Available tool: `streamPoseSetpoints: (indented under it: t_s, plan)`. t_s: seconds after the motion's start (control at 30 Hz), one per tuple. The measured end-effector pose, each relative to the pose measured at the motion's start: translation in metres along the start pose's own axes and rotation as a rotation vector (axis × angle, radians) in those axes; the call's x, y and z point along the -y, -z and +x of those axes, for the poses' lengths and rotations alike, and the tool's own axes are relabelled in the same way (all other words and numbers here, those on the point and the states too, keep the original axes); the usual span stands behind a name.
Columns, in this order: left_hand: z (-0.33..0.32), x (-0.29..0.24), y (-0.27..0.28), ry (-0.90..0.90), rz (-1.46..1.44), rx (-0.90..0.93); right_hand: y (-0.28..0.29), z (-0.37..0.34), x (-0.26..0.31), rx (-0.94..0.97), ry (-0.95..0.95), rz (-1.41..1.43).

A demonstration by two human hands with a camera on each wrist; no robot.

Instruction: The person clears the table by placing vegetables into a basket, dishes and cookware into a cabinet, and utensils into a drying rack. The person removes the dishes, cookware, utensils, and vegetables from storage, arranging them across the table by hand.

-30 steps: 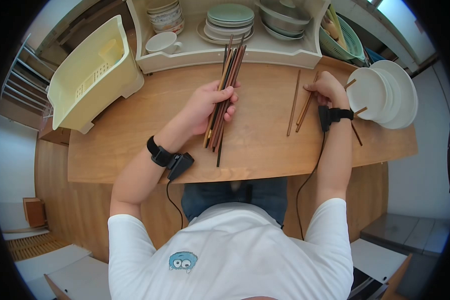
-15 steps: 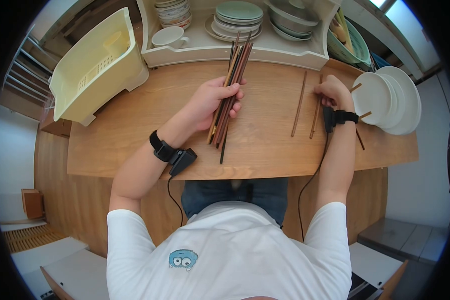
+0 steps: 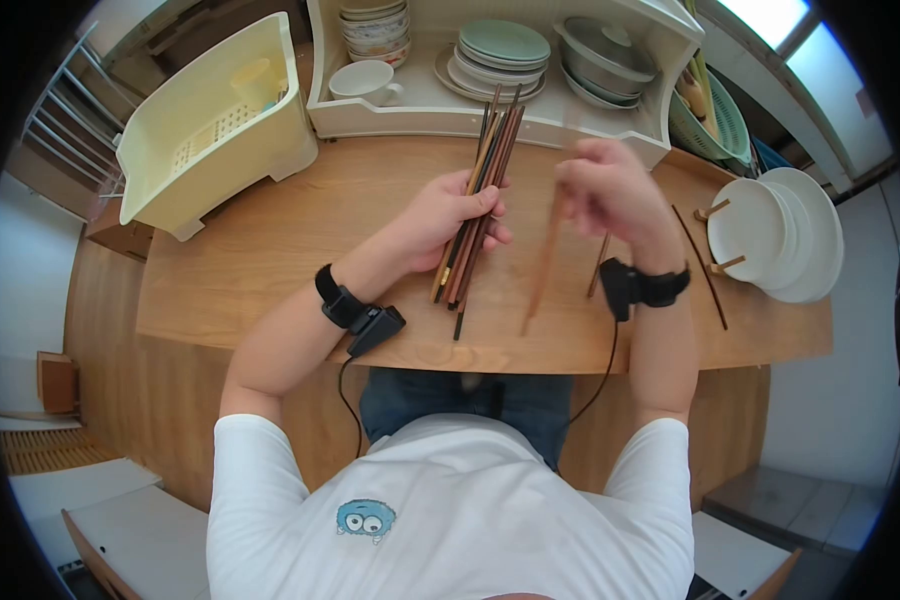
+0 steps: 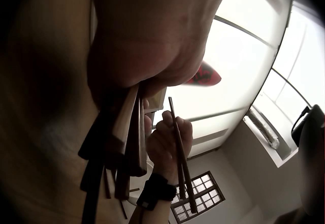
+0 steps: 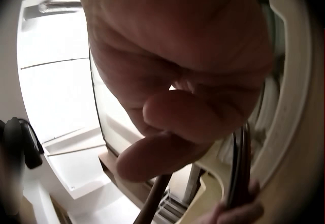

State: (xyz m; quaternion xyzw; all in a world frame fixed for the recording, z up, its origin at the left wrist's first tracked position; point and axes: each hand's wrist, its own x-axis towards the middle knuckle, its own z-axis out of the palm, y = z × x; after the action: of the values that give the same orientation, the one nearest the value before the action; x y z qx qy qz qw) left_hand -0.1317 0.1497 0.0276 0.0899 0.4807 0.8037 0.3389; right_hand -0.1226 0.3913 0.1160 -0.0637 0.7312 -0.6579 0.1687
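Observation:
In the head view my left hand point(image 3: 440, 225) grips a thick bundle of chopsticks point(image 3: 505, 140), dark brown, black and yellowish, tilted over the table. My right hand point(image 3: 620, 195) is raised to the right of the bundle, pinching chopsticks point(image 3: 542, 270) that are blurred by motion. Two chopsticks point(image 4: 183, 158) show at that hand in the left wrist view. One loose chopstick point(image 3: 598, 265) lies partly hidden beneath the right hand. Another dark chopstick point(image 3: 701, 265) lies farther right on the table. The right wrist view shows curled fingers point(image 5: 177, 117) with a stick below them.
White plates point(image 3: 745, 230) stand at the right beside short wooden pegs point(image 3: 727, 266). A cream shelf point(image 3: 420, 120) with bowls, a cup and stacked plates runs along the back. A yellow dish rack point(image 3: 220, 160) sits at the left, a green basket point(image 3: 725, 125) at the back right.
My right hand has lifted chopsticks off the table and swung left toward the bundle. The left hand keeps its grip. The head view has shifted slightly.

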Motion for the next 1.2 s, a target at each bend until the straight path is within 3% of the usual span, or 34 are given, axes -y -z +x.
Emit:
streamPoseSetpoints:
  t_s: [0.13, 0.3, 0.43, 0.53, 0.6, 0.67, 0.7, 0.77, 0.87, 1.2]
  plan:
    - [-0.005, -0.002, -0.008, -0.017, -0.025, 0.003, -0.045, 0.013, -0.013, 0.065, -0.029, 0.092]
    - [-0.002, -0.001, -0.008, 0.003, -0.024, 0.033, -0.041, 0.026, -0.034, 0.006, -0.002, 0.053]
    - [0.000, 0.004, -0.005, -0.081, 0.087, 0.080, -0.039, 0.024, -0.029, 0.039, -0.029, -0.020]
    - [-0.006, -0.003, -0.015, -0.068, 0.108, 0.038, -0.024, 0.016, -0.018, -0.032, -0.057, -0.205]
    - [-0.010, -0.011, -0.022, -0.055, 0.099, -0.042, -0.008, 0.008, -0.008, -0.378, -0.035, -0.636]
    - [-0.011, -0.014, -0.025, -0.054, 0.107, -0.072, 0.024, 0.005, -0.010, -0.481, -0.128, -0.841]
    - [-0.011, -0.015, -0.025, -0.048, 0.117, -0.101, 0.036, 0.004, -0.011, -0.476, -0.122, -0.843]
    - [-0.010, -0.016, -0.024, -0.042, 0.101, -0.123, 0.056, 0.001, -0.015, -0.457, -0.346, -0.971]
    - [-0.007, -0.016, -0.022, -0.019, 0.066, -0.156, 0.076, 0.005, -0.033, -0.353, -0.370, -0.890]
    - [-0.003, -0.014, -0.015, -0.029, 0.064, -0.156, 0.093, 0.009, -0.045, -0.286, -0.491, -0.755]
